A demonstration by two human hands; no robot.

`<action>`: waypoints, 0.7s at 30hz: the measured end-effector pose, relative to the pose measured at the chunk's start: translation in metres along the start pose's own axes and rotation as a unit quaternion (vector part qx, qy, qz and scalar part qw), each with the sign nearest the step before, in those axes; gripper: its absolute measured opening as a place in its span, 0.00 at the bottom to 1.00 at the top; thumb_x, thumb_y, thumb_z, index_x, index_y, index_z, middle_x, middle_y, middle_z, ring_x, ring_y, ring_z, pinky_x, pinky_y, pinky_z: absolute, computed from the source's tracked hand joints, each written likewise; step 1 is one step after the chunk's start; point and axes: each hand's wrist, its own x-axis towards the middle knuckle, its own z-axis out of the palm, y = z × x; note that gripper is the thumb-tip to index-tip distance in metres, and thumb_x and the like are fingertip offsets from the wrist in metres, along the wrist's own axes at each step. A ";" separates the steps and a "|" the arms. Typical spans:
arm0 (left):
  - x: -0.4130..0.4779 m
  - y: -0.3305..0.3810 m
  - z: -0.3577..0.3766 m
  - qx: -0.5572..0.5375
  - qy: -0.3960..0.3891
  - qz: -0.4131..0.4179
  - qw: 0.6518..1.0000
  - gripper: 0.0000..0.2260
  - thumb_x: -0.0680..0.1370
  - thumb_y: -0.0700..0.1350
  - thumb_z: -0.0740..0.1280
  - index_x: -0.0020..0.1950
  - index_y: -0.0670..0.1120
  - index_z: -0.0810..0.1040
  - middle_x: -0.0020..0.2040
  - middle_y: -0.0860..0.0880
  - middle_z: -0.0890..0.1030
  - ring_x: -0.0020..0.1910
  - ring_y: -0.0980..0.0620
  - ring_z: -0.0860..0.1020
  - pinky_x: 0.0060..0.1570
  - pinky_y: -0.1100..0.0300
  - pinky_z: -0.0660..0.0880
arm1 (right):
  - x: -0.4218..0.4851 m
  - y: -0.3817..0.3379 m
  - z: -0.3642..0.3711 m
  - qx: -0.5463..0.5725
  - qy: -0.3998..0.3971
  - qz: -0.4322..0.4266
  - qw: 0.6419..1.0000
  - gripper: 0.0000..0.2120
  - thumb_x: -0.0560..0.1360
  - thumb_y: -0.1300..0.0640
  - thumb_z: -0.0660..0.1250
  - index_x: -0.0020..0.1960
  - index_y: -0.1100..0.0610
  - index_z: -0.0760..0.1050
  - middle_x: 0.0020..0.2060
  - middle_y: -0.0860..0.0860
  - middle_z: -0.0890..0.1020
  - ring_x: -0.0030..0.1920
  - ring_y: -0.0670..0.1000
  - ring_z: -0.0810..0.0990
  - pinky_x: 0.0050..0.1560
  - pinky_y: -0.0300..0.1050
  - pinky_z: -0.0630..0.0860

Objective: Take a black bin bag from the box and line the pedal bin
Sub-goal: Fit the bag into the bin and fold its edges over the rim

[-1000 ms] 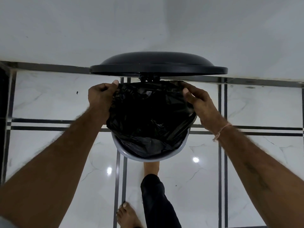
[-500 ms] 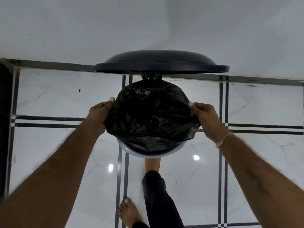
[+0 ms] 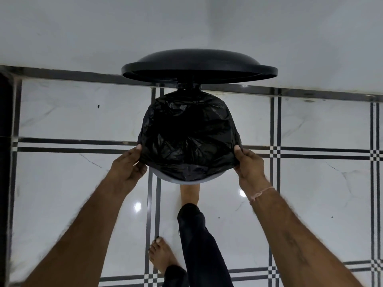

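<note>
Bin bag (image 3: pixel 189 137) drapes over the pedal bin (image 3: pixel 182 180); our left hand (image 3: pixel 126 168) and right hand (image 3: pixel 249 165) pinch its hem at opposite sides. Only the near rim lies bare, between and just below both hands.

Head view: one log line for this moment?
lid up | bin bag over rim | left hand, right hand gripping bag edges | near rim uncovered

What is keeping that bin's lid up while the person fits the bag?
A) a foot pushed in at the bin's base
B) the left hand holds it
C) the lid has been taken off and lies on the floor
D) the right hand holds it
A: the lid stands raised while a foot reaches in under the bin's base, and the left hand and right hand both grip the black bag.
</note>
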 end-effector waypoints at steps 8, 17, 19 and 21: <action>-0.013 -0.010 0.008 -0.067 0.080 -0.054 0.993 0.13 0.78 0.59 0.71 0.47 0.50 0.83 0.43 0.55 0.85 0.41 0.58 0.80 0.26 0.69 0.71 | -0.016 0.008 -0.009 -0.042 0.010 0.063 0.997 0.10 0.81 0.55 0.71 0.42 0.55 0.76 0.34 0.48 0.77 0.26 0.44 0.68 0.21 0.35 0.60; -0.020 -0.046 -0.010 -0.113 -0.020 -0.075 0.991 0.06 0.81 0.51 0.68 0.50 0.50 0.82 0.40 0.56 0.83 0.35 0.59 0.78 0.27 0.68 0.73 | -0.029 0.026 -0.012 0.066 0.000 0.167 0.984 0.09 0.82 0.50 0.68 0.46 0.54 0.78 0.31 0.45 0.82 0.22 0.41 0.73 0.19 0.33 0.62; -0.020 -0.049 -0.006 -0.114 -0.010 -0.077 0.990 0.08 0.82 0.53 0.67 0.49 0.51 0.80 0.35 0.57 0.78 0.28 0.60 0.71 0.24 0.68 0.68 | -0.031 0.026 -0.008 0.115 0.003 0.194 0.974 0.09 0.84 0.52 0.66 0.47 0.53 0.78 0.26 0.42 0.83 0.20 0.40 0.74 0.18 0.32 0.60; -0.022 -0.050 -0.001 -0.119 -0.007 -0.071 0.990 0.10 0.83 0.54 0.64 0.49 0.51 0.79 0.30 0.58 0.75 0.22 0.59 0.67 0.22 0.69 0.65 | -0.033 0.024 -0.007 0.150 0.013 0.210 0.966 0.08 0.85 0.56 0.64 0.47 0.53 0.76 0.25 0.41 0.83 0.20 0.40 0.77 0.17 0.32 0.59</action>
